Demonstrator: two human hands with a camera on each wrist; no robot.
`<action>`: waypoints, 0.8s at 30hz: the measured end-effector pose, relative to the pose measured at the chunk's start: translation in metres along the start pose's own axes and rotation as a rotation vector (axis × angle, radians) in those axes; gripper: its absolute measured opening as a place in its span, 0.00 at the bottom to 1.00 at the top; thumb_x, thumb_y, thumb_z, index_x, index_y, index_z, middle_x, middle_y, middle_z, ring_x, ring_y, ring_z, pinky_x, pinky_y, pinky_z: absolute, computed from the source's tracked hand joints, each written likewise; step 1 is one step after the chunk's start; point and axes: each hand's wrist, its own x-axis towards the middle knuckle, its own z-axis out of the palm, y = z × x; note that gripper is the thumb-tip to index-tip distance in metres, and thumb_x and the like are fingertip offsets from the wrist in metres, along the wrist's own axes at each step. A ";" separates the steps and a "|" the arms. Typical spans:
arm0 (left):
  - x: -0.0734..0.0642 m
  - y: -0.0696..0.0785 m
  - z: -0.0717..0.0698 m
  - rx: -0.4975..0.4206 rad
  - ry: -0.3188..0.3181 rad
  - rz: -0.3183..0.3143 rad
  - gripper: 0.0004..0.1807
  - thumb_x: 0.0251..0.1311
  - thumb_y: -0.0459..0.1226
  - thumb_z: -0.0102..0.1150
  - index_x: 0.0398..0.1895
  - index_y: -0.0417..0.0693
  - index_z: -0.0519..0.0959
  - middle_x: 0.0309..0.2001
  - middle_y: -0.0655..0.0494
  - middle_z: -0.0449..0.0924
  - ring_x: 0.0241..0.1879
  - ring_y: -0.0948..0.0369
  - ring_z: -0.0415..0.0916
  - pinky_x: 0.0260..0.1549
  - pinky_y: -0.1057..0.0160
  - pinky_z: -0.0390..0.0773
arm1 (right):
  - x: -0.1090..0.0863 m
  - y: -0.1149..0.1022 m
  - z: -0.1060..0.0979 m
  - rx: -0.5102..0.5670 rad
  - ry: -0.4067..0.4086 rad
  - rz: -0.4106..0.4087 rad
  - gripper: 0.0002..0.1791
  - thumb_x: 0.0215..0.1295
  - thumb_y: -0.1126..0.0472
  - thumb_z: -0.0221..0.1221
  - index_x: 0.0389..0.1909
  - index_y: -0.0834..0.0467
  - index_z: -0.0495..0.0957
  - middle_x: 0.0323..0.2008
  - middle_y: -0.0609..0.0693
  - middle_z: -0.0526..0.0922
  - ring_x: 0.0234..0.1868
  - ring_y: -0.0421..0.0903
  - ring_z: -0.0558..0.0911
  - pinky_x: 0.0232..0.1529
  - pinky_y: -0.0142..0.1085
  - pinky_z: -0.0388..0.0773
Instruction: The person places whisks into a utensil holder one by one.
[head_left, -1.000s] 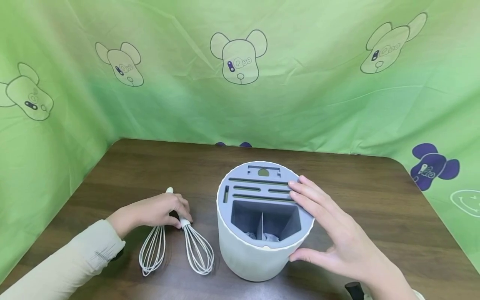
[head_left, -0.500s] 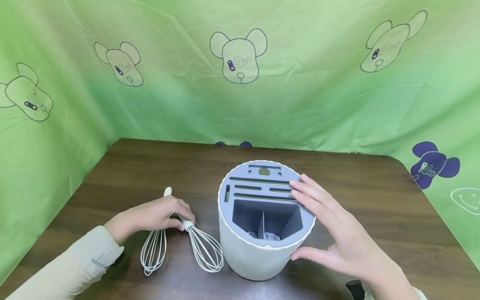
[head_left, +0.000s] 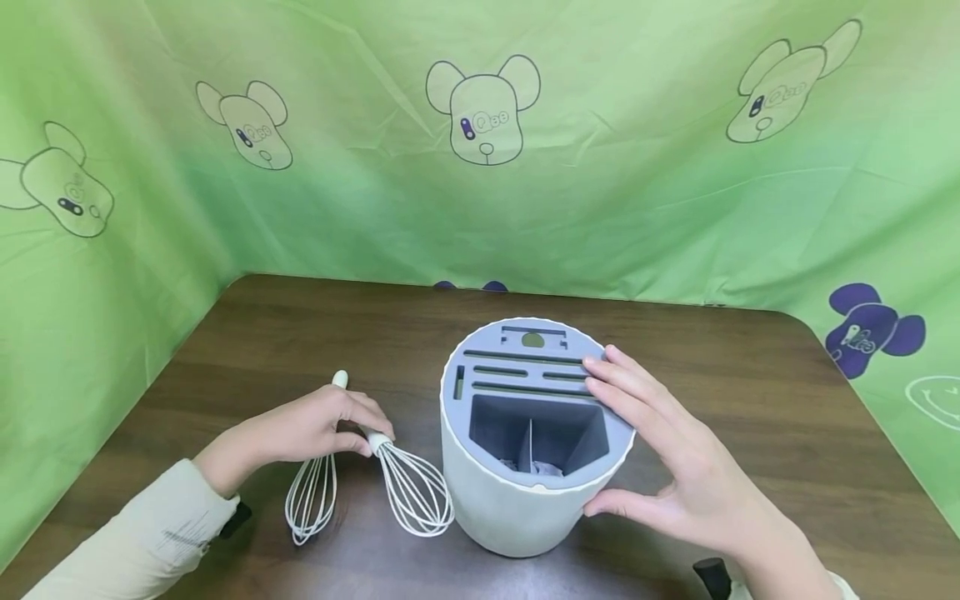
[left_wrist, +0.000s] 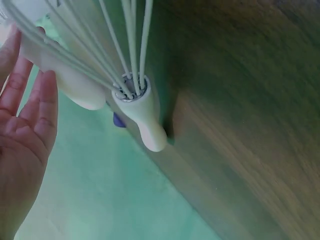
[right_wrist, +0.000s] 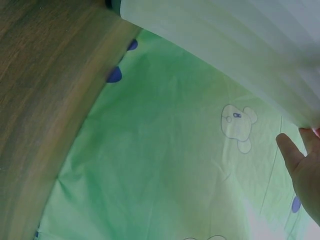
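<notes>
Green printed cloth behind wood table. Whisk between table's left edge and white holder, wires just beside holder; left hand grips its handle. Second whisk passes under that hand, nearer left edge. Right hand: fingers apart on holder's rim, thumb on side.

The dark brown wood-grain tabletop has a soft sheen. The pale cylindrical holder looks like matt plastic — its grey slotted insert smooth, the off-white balloon whisks smooth-handled. The green printed cloth backdrop is creased.
</notes>
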 end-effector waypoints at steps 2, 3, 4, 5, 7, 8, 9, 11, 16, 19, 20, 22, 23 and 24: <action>-0.001 0.000 -0.001 -0.030 0.005 0.006 0.13 0.57 0.30 0.68 0.46 0.46 0.86 0.45 0.59 0.87 0.47 0.66 0.81 0.48 0.66 0.80 | 0.000 0.000 0.000 0.000 0.000 0.002 0.47 0.52 0.41 0.70 0.60 0.75 0.71 0.66 0.65 0.71 0.76 0.55 0.61 0.76 0.35 0.57; -0.001 0.000 -0.002 -0.044 0.006 0.011 0.13 0.57 0.30 0.68 0.46 0.45 0.86 0.45 0.59 0.87 0.47 0.66 0.80 0.47 0.66 0.80 | 0.000 0.000 0.000 0.001 0.000 0.004 0.47 0.52 0.41 0.70 0.60 0.74 0.71 0.66 0.65 0.71 0.76 0.55 0.61 0.76 0.35 0.57; -0.002 0.001 -0.002 -0.054 0.007 0.022 0.13 0.57 0.30 0.68 0.46 0.45 0.86 0.45 0.58 0.87 0.47 0.66 0.80 0.47 0.66 0.81 | -0.001 0.000 0.000 0.001 0.000 0.004 0.47 0.52 0.41 0.71 0.60 0.74 0.71 0.66 0.65 0.71 0.76 0.55 0.61 0.76 0.35 0.57; -0.002 0.001 -0.003 -0.062 0.009 0.028 0.13 0.57 0.30 0.68 0.46 0.45 0.86 0.45 0.57 0.87 0.47 0.66 0.81 0.47 0.66 0.81 | -0.001 0.001 0.000 0.002 0.000 0.005 0.47 0.52 0.41 0.71 0.60 0.74 0.71 0.66 0.65 0.71 0.76 0.55 0.61 0.76 0.35 0.57; -0.003 0.002 -0.004 -0.074 0.018 0.052 0.13 0.57 0.30 0.68 0.46 0.45 0.86 0.45 0.56 0.87 0.47 0.66 0.81 0.46 0.66 0.81 | -0.002 0.000 0.000 0.002 -0.001 0.008 0.47 0.52 0.41 0.71 0.60 0.74 0.71 0.66 0.65 0.71 0.76 0.55 0.61 0.76 0.35 0.56; -0.003 0.002 -0.005 -0.078 0.027 0.070 0.13 0.57 0.30 0.67 0.46 0.45 0.86 0.45 0.56 0.87 0.47 0.66 0.81 0.46 0.66 0.81 | -0.002 0.000 0.000 0.004 0.000 0.008 0.47 0.52 0.41 0.71 0.60 0.74 0.71 0.67 0.65 0.71 0.76 0.55 0.61 0.76 0.35 0.56; -0.003 0.002 -0.005 -0.078 0.040 0.089 0.14 0.56 0.29 0.68 0.46 0.46 0.86 0.45 0.56 0.87 0.47 0.65 0.81 0.46 0.66 0.82 | -0.003 0.000 -0.001 0.004 0.000 0.010 0.47 0.52 0.41 0.71 0.60 0.74 0.71 0.67 0.65 0.71 0.76 0.55 0.61 0.76 0.35 0.56; -0.005 0.003 -0.006 -0.078 0.075 0.119 0.14 0.55 0.29 0.68 0.46 0.47 0.86 0.44 0.57 0.88 0.47 0.66 0.81 0.46 0.67 0.81 | -0.003 0.000 -0.001 0.005 0.003 0.008 0.47 0.52 0.41 0.71 0.60 0.75 0.71 0.67 0.65 0.71 0.76 0.55 0.61 0.76 0.35 0.56; -0.007 0.005 -0.008 -0.086 0.165 0.169 0.16 0.54 0.28 0.69 0.47 0.48 0.86 0.44 0.57 0.88 0.46 0.67 0.81 0.47 0.69 0.78 | -0.002 0.001 -0.001 0.004 0.005 -0.005 0.47 0.52 0.41 0.71 0.60 0.75 0.71 0.66 0.65 0.71 0.76 0.55 0.61 0.76 0.35 0.57; -0.007 0.007 -0.008 -0.107 0.206 0.183 0.17 0.53 0.27 0.69 0.48 0.48 0.86 0.44 0.55 0.88 0.46 0.66 0.82 0.47 0.71 0.77 | -0.001 0.001 -0.001 0.003 0.003 -0.010 0.47 0.52 0.41 0.71 0.60 0.75 0.71 0.66 0.65 0.71 0.76 0.55 0.61 0.76 0.35 0.56; -0.006 0.008 -0.008 -0.114 0.217 0.183 0.18 0.53 0.27 0.69 0.48 0.48 0.86 0.44 0.54 0.88 0.47 0.66 0.82 0.48 0.71 0.76 | -0.001 0.001 -0.001 0.003 0.002 -0.009 0.47 0.52 0.41 0.71 0.60 0.75 0.71 0.67 0.65 0.71 0.76 0.55 0.61 0.76 0.35 0.56; -0.006 0.010 -0.008 -0.124 0.241 0.187 0.18 0.51 0.26 0.70 0.47 0.46 0.86 0.43 0.53 0.88 0.47 0.66 0.82 0.49 0.72 0.74 | -0.001 0.001 0.000 0.003 0.000 -0.008 0.47 0.52 0.41 0.71 0.60 0.74 0.71 0.67 0.65 0.71 0.76 0.55 0.61 0.76 0.35 0.56; -0.005 0.011 -0.008 -0.129 0.253 0.189 0.18 0.51 0.25 0.70 0.47 0.45 0.86 0.43 0.51 0.88 0.47 0.66 0.83 0.49 0.71 0.73 | -0.002 0.001 0.000 0.004 0.000 -0.006 0.47 0.52 0.41 0.71 0.60 0.74 0.71 0.67 0.65 0.71 0.76 0.55 0.61 0.76 0.35 0.56; -0.005 0.012 -0.008 -0.132 0.264 0.189 0.18 0.50 0.25 0.70 0.47 0.44 0.86 0.43 0.50 0.88 0.47 0.66 0.83 0.49 0.71 0.73 | -0.002 0.001 0.000 0.004 -0.001 -0.005 0.47 0.52 0.41 0.71 0.60 0.74 0.71 0.67 0.65 0.71 0.76 0.55 0.61 0.76 0.35 0.56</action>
